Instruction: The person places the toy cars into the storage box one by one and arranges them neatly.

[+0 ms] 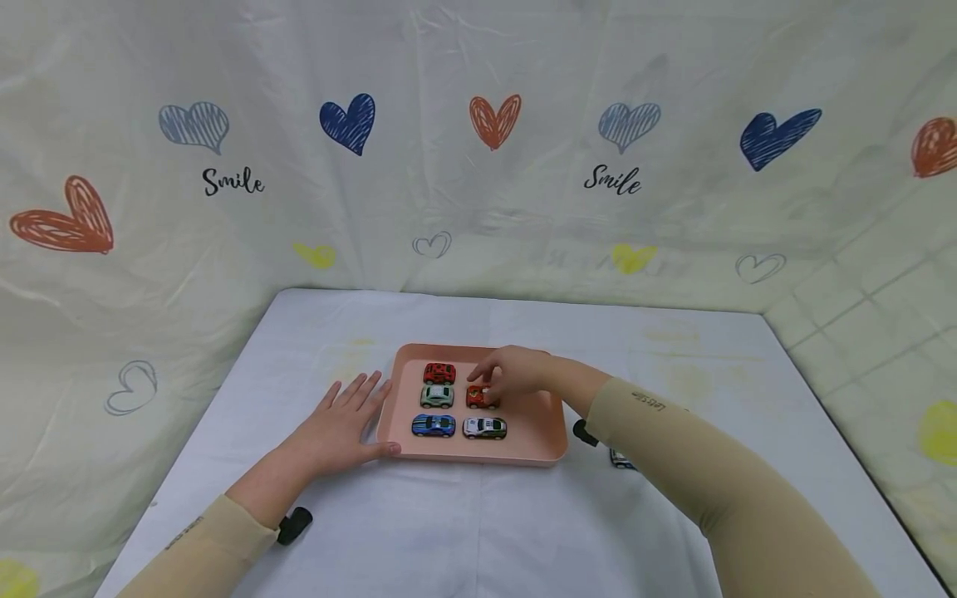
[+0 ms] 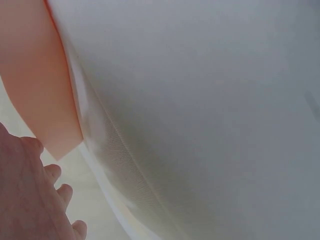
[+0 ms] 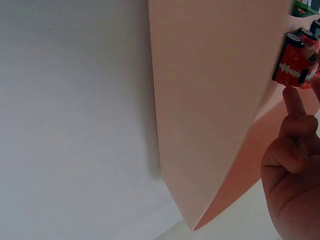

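In the head view, a pink tray [image 1: 527,433] holds several small toy cars. My right hand [image 1: 517,370] reaches over it and pinches a red toy car [image 1: 477,398] with thumb and finger; in the right wrist view fingertips touch the red car [image 3: 291,65]. A red-and-black spotted car [image 1: 439,373], a pale green car [image 1: 437,396] and a blue car [image 1: 434,426] stand in the left column. Below the pinched car is a white-and-black car [image 1: 484,428]. My left hand [image 1: 338,432] lies spread at the tray's left edge, thumb touching its front left corner.
Another toy car [image 1: 621,459] sits on the white tabletop right of the tray, partly hidden by my right sleeve [image 1: 673,440]. A curtain with printed hearts [image 1: 347,124] hangs behind the table. Black wrist cameras [image 1: 295,526] are at both cuffs.
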`<state>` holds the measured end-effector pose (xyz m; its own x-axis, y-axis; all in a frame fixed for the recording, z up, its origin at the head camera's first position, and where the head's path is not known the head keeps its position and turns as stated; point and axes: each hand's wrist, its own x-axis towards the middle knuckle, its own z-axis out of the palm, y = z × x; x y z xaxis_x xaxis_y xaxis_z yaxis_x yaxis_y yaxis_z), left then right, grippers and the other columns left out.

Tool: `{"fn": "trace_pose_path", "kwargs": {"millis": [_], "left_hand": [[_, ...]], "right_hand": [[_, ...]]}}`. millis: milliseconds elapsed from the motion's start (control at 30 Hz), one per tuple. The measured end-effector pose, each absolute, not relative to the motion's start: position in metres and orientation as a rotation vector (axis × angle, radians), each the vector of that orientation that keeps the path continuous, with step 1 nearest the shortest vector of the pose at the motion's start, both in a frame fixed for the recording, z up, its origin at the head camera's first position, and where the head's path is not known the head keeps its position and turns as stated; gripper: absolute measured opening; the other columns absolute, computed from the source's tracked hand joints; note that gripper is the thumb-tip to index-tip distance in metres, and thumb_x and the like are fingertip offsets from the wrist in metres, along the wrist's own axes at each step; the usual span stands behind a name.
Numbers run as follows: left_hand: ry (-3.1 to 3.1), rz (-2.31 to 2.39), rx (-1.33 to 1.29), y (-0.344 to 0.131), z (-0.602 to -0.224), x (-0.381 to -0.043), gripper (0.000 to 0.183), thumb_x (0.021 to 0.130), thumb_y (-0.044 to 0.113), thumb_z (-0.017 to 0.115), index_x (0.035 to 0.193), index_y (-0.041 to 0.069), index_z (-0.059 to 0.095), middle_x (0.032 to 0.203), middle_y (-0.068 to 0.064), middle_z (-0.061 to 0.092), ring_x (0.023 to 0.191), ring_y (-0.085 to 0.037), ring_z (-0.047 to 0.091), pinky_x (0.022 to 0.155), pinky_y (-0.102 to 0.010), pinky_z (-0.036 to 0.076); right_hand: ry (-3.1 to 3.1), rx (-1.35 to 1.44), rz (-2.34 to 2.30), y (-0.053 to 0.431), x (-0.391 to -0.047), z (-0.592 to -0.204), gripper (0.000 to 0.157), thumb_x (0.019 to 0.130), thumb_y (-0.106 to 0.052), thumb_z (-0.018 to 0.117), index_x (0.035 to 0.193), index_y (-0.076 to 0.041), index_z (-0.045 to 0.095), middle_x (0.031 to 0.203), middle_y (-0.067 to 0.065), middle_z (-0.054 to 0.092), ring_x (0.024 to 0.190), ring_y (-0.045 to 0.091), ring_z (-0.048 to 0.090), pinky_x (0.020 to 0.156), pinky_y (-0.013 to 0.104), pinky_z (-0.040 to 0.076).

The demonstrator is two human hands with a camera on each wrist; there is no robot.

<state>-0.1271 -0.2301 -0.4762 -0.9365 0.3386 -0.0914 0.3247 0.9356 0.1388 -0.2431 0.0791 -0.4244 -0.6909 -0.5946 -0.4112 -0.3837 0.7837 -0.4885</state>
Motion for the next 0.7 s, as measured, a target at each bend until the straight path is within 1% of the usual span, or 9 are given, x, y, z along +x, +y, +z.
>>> {"fn": "trace_pose_path", "kwargs": {"millis": [167,333,500,567,700], "left_hand": [[2.981,0.181,0.520,-0.229,-0.475,-0.127,0.108,0.081,0.081,0.051,0.160,0.016,0.017,0.166,-0.008,0.013,0.151,-0.033,0.010,0.120,-0.058,0.004],[2.981,0.174,0.505,-0.228,-0.475,-0.126,0.109,0.080,0.081,0.052,0.160,0.016,0.017,0.166,-0.009,0.014,0.151,-0.033,0.011,0.120,-0.058,0.005],[2.979,0.177,0.492,-0.228,-0.473,-0.125,0.109,0.080,0.080,0.054,0.160,0.016,0.018,0.166,-0.009,0.014,0.151,-0.033,0.011,0.120,-0.058,0.005],[2.974,0.180,0.489,-0.227,-0.471,-0.125,0.108,0.081,0.079,0.054,0.160,0.016,0.017,0.166,-0.009,0.014,0.152,-0.033,0.010,0.120,-0.057,0.005],[2.965,0.188,0.499,-0.226,-0.467,-0.124,0.108,0.081,0.079,0.055,0.160,0.014,0.018,0.165,-0.011,0.015,0.151,-0.035,0.012,0.120,-0.059,0.005]], "right_hand": [[2.420,-0.733,-0.518,0.082,-0.243,-0.421,0.036,0.089,-0.026,0.076,0.125,-0.027,0.070,0.111,-0.005,0.063,0.105,0.017,0.055,0.095,0.038,0.049],[2.436,-0.786,-0.517,0.086,-0.243,-0.416,0.037,0.090,-0.029,0.075,0.126,-0.026,0.069,0.110,-0.006,0.064,0.107,0.016,0.054,0.094,0.035,0.049],[2.433,-0.791,-0.566,0.092,-0.240,-0.409,0.039,0.091,-0.030,0.074,0.129,-0.023,0.068,0.111,-0.004,0.065,0.110,0.021,0.054,0.091,0.037,0.049],[2.432,-0.796,-0.590,0.095,-0.239,-0.407,0.040,0.091,-0.029,0.074,0.129,-0.022,0.068,0.111,-0.003,0.065,0.108,0.022,0.054,0.088,0.037,0.049],[2.444,-0.806,-0.623,0.103,-0.236,-0.405,0.039,0.090,-0.028,0.075,0.128,-0.021,0.069,0.108,-0.004,0.065,0.099,0.020,0.055,0.080,0.034,0.050]]}}
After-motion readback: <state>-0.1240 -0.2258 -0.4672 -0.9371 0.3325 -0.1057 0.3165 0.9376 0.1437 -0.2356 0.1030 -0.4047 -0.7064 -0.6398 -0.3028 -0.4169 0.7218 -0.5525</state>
